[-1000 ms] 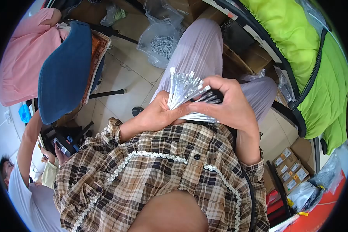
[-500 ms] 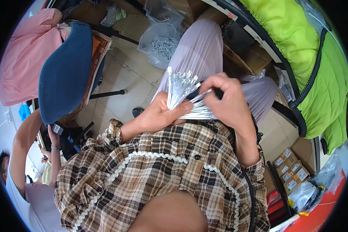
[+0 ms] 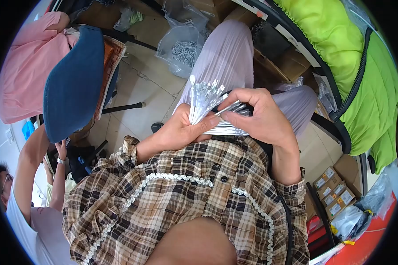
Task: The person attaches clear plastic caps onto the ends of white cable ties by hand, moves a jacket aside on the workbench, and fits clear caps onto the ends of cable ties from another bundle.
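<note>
My left hand (image 3: 174, 130) is closed around a fanned bundle of thin white strips (image 3: 203, 99) with silvery, squarish tips, its thumb pressed across them. The tips point up and away from me, while the other ends stretch out to the right of the thumb. Over that right part is my right hand (image 3: 263, 115), thumb and index finger pinched on a thin white strip at the bundle's side. The bundle is just above my lap, in front of the plaid shirt.
On the tiled floor ahead stands a clear plastic bin (image 3: 181, 51) with many small metal pieces. A blue-backed chair (image 3: 75, 84) and a co-worker (image 3: 35, 212) are at left. Bright green fabric (image 3: 349, 70) hangs at right, above small labelled cardboard boxes (image 3: 334, 190).
My right hand has moved slightly left, its thumb and index finger now at the bundle beside my left thumb. The left hand keeps its grip. The co-worker's arm at left has shifted.
</note>
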